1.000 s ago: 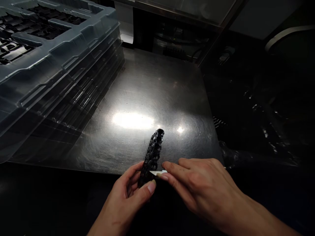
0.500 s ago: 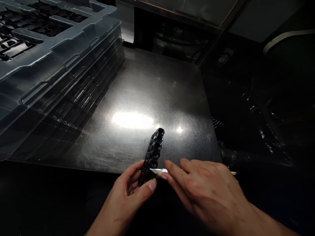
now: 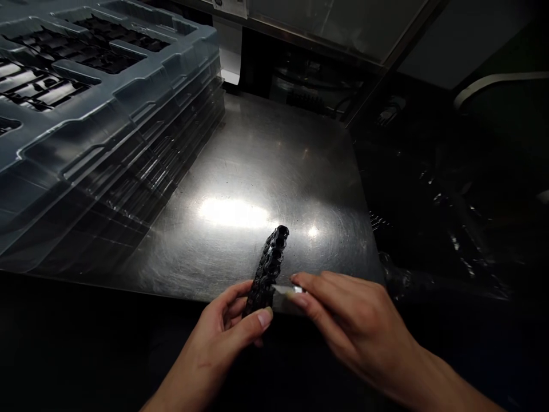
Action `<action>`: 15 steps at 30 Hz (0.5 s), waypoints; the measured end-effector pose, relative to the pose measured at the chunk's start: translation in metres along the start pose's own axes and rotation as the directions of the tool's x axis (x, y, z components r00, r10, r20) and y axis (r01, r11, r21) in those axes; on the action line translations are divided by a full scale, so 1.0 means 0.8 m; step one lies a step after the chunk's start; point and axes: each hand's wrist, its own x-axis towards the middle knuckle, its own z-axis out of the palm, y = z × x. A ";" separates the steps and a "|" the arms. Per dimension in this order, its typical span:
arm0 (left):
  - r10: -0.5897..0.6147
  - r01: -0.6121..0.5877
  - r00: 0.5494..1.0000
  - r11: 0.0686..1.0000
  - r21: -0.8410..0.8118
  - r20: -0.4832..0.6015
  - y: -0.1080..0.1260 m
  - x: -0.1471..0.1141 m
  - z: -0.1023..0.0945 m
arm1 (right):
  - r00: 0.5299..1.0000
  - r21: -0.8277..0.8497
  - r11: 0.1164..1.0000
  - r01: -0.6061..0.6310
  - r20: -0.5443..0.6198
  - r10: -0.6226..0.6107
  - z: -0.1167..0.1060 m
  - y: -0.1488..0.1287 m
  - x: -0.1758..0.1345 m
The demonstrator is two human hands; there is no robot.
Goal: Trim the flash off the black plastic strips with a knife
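A long black part (image 3: 266,264) with a row of round openings along its side stands tilted over the near edge of the metal table. My left hand (image 3: 227,326) grips its lower end, thumb across the front and fingers behind. In my right hand (image 3: 351,315) is a small knife (image 3: 283,289), pinched between thumb and fingers. The blade points left, its tip at or very close to the part's right side; I cannot tell if it touches. Most of the knife's handle is hidden by the hand.
Stacked clear plastic trays (image 3: 115,109) stand on the left, the top one holding several black parts (image 3: 81,48). Beneath my hands lies the scratched metal table (image 3: 274,166). Dark crumpled plastic (image 3: 446,212) hangs or lies on the right. A framed panel (image 3: 317,28) rises behind.
The knife in my right hand has drawn slightly right and up, away from the black part's middle. My left hand keeps its hold. The whole view has shifted a little.
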 end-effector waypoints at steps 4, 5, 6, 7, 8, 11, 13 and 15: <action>0.009 -0.009 1.000 1.000 -0.007 -0.012 -0.001 -0.001 0.002 | 0.918 0.413 0.823 -0.390 0.245 0.313 0.013 -0.004 0.008; 0.014 -0.014 1.000 1.000 -0.011 -0.015 -0.001 -0.001 0.002 | 0.899 0.438 0.787 -0.434 0.275 0.342 0.018 -0.006 0.011; 0.018 -0.018 1.000 1.000 -0.010 -0.013 -0.002 -0.002 0.003 | 0.884 0.465 0.754 -0.464 0.294 0.363 0.024 -0.007 0.014; 0.023 -0.023 1.000 1.000 -0.005 -0.012 -0.003 -0.001 0.003 | 0.873 0.500 0.716 -0.487 0.308 0.379 0.030 -0.008 0.018; 0.029 -0.029 0.999 1.000 0.006 -0.014 -0.004 -0.001 0.004 | 0.864 0.544 0.670 -0.504 0.322 0.388 0.035 -0.009 0.021; 0.060 -0.058 0.998 0.997 0.047 -0.035 -0.004 0.000 0.004 | 0.853 0.687 0.511 -0.517 0.366 0.372 0.049 -0.010 0.029; 0.075 -0.073 0.997 0.995 0.061 -0.033 -0.005 0.001 0.003 | 0.867 0.762 0.431 -0.483 0.345 0.360 0.055 -0.007 0.030; 0.069 -0.067 0.997 0.995 0.068 -0.029 -0.008 0.000 0.003 | 0.868 0.813 0.390 -0.432 0.256 0.426 0.059 -0.002 0.029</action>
